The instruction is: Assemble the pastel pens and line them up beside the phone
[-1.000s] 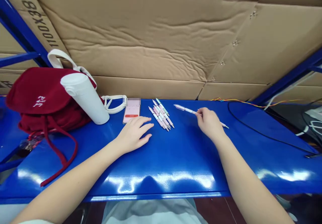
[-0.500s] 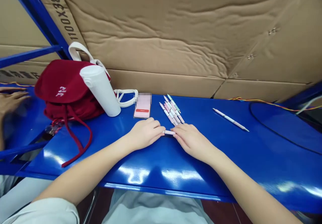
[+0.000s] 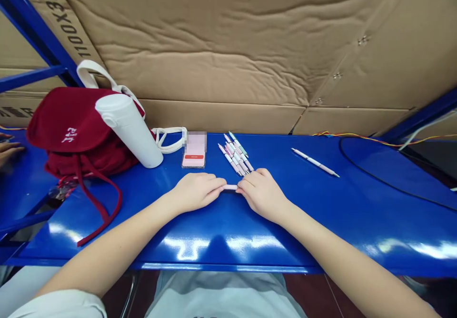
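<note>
Between my two hands a light pink-white pen [image 3: 230, 187] lies level, just above or on the blue table [image 3: 228, 223]. My left hand [image 3: 200, 191] pinches its left end, and my right hand [image 3: 262, 194] pinches its right end. Only the pen's middle shows; the fingers cover both ends. Right behind my right fingers lies a bunch of several pens [image 3: 235, 155] in pink, white and green. A single pink and white pen [image 3: 314, 162] lies apart to the right.
A phone [image 3: 194, 152] lies behind my left hand. A red bag [image 3: 76, 127] and a leaning white bottle [image 3: 130, 130] stand at the left. A black cable [image 3: 389, 187] runs along the right. Another person's hand [image 3: 10, 151] shows at the far left edge.
The view has shifted slightly, so the bag and pens appear further left. Both hands still grip the pen; my right fingers look more curled. The other person's hand has drawn back leftward.
</note>
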`<action>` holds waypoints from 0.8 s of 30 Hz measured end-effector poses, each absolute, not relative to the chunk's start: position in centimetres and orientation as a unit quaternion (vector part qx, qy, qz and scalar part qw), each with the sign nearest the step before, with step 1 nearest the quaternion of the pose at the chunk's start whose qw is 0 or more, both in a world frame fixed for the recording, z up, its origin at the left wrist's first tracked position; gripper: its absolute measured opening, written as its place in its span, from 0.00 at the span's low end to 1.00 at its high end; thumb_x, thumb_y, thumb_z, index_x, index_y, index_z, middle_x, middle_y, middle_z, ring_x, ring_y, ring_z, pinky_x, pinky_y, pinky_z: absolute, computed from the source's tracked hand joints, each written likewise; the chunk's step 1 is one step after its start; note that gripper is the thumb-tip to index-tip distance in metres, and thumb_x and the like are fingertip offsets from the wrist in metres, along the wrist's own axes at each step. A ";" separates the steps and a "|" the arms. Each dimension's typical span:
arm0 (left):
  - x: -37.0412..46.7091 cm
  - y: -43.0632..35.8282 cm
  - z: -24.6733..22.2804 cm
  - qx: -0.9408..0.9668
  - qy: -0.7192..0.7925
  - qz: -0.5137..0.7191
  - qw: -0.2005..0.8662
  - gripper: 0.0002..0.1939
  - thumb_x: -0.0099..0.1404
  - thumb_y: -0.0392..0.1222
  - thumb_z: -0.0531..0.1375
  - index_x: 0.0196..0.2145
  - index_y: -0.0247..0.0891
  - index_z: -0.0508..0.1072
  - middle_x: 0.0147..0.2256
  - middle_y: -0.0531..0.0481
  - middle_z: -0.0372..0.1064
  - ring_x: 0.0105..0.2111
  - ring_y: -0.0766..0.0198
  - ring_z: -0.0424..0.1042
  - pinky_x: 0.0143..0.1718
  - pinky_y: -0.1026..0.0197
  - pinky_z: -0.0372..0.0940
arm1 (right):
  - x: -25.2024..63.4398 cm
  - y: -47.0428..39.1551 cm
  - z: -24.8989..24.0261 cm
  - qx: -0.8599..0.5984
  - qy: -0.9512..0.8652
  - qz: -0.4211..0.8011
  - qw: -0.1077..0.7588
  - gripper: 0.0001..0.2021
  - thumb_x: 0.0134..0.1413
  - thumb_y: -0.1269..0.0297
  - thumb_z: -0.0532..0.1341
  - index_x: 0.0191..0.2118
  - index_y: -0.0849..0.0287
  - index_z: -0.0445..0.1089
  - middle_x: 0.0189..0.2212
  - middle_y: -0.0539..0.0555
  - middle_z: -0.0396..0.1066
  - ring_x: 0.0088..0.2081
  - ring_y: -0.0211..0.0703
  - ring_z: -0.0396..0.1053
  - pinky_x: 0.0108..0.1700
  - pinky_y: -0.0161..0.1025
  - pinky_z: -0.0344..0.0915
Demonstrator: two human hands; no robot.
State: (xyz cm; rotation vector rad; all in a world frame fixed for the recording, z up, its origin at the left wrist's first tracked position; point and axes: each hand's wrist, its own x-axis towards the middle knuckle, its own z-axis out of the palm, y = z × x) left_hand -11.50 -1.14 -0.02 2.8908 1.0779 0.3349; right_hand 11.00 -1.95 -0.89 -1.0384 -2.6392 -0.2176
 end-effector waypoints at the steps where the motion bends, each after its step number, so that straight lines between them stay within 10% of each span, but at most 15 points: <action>1: -11.5 -1.1 0.0 0.930 0.351 0.103 0.029 0.14 0.70 0.43 0.45 0.43 0.41 0.69 0.32 0.51 0.70 0.33 0.64 0.70 0.33 0.64 0.62 | 10.9 -1.9 -1.0 -0.364 -0.917 -0.073 0.147 0.16 0.64 0.65 0.48 0.32 0.62 0.70 0.28 0.56 0.71 0.33 0.44 0.64 0.42 0.43 0.51; 24: -11.8 -0.8 -0.3 0.930 0.351 0.100 0.045 0.14 0.69 0.43 0.47 0.44 0.41 0.70 0.34 0.50 0.71 0.35 0.63 0.71 0.35 0.65 0.63 | 10.9 -2.1 -0.3 -0.446 -0.863 0.201 0.130 0.10 0.63 0.63 0.48 0.39 0.57 0.65 0.36 0.54 0.71 0.35 0.42 0.69 0.38 0.38 0.62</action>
